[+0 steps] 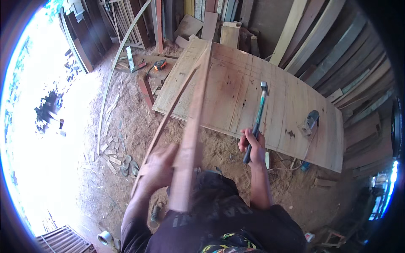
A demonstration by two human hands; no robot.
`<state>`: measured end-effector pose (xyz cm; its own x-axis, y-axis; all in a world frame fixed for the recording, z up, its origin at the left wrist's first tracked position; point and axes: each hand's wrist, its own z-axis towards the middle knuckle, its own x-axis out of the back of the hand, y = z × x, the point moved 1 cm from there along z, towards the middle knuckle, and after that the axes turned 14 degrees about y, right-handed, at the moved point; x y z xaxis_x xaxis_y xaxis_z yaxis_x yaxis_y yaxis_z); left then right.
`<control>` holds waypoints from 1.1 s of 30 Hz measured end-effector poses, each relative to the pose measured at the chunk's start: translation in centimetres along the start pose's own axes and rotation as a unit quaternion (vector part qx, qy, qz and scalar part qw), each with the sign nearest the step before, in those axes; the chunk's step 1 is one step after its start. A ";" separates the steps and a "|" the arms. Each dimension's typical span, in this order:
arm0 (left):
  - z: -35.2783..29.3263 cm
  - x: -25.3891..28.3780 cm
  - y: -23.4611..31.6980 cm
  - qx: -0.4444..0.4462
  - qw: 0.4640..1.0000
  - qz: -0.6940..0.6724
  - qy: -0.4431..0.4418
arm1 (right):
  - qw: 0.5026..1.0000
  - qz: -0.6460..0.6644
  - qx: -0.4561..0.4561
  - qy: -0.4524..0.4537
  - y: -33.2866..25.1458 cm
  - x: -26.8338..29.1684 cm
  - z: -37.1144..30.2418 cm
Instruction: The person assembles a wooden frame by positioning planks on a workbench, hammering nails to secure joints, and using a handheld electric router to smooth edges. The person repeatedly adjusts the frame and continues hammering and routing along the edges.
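Note:
My left hand [160, 166], smeared by motion, is closed around a piece made of long wooden strips [195, 126]. One wide strip runs from near my chest up over the workbench, and a thinner one slants beside it; they come close together at the far end. How they are joined cannot be made out. In my right hand [254, 147] is a hammer [260, 109], gripped low on its dark and green handle, with the metal head pointing away from me. Beyond both hands lies a wide wooden board top [236, 97], stained and marked with dark spots.
A small power tool [311, 122] with a clear base stands at the board's right. An orange and black tape measure [160, 64] lies on a low wooden stand at the left. Planks [314, 36] lean along the walls. Sawdust and wood offcuts [113, 152] litter the floor.

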<state>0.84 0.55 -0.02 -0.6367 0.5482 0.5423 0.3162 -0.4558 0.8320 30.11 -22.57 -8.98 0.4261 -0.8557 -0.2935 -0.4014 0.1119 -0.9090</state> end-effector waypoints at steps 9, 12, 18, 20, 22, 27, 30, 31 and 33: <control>-5.6 -17.3 0.4 -0.204 0.963 0.158 -0.077 | 0.993 -0.116 0.022 0.021 -2.4 4.8 -14.1; -5.6 -19.2 0.0 -0.212 0.955 0.183 -0.092 | 0.978 -0.192 0.033 0.071 -1.3 6.1 -15.4; -5.8 -21.5 -1.8 -0.224 0.943 0.211 -0.127 | 0.938 -0.312 -0.002 0.147 0.6 4.9 -15.3; -5.4 -21.7 -3.4 -0.253 0.939 0.185 -0.141 | 0.889 -0.428 0.034 0.160 1.9 5.0 -14.7; -5.1 -21.3 -4.7 -0.237 0.945 0.147 -0.170 | 0.880 -0.430 0.067 0.188 5.0 6.7 -13.9; -1.0 -14.5 -14.6 -0.033 0.969 0.242 0.022 | 0.873 -0.396 -0.007 0.285 8.5 5.9 -14.1; 0.3 -11.0 -18.0 -0.030 0.957 0.277 0.084 | 0.872 -0.366 0.000 0.326 10.0 5.1 -13.8; 0.6 -10.6 -18.8 0.019 0.973 0.220 0.073 | 0.873 -0.353 -0.005 0.335 10.6 4.8 -13.8; 1.5 -10.1 -20.6 0.110 0.982 0.150 0.018 | 0.878 -0.312 -0.009 0.364 10.7 3.8 -14.5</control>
<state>1.82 5.40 -22.45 -0.5152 0.3861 0.7652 0.6347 -0.4280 0.6434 15.64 -31.92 -15.54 -0.0604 -0.8445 0.5321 -0.2896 -0.4953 -0.8190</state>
